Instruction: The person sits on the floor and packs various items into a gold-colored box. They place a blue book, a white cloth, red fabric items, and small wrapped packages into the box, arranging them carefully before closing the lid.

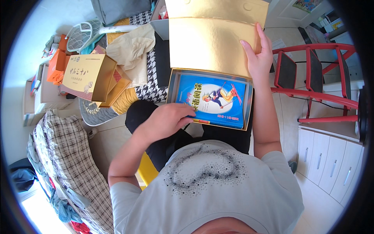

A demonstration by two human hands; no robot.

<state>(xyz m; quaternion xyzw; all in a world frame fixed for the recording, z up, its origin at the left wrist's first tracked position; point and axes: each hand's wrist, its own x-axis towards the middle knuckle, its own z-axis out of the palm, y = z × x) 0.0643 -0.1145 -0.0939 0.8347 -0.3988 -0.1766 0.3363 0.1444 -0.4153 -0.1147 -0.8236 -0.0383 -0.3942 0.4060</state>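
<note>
A gold cardboard gift box (248, 114) rests on my lap with its lid (210, 44) raised. Inside lies a blue booklet (187, 87) with a cartoon skier on its cover. My right hand (261, 57) grips the lid's right edge, thumb on the shiny inner face and fingers behind. My left hand (172, 118) is at the box's near left corner, its fingertips over the wall and the booklet's lower left corner. Whether those fingers pinch anything is unclear.
To the left, gold boxes (84, 76), an electric swatter (84, 35) and a beige cloth (131, 44) lie on a quilted cover. Orange boxes (57, 64) stand behind. On the right are a red step ladder (315, 96) and a drawer cabinet (327, 161). A checked cloth (67, 158) hangs lower left.
</note>
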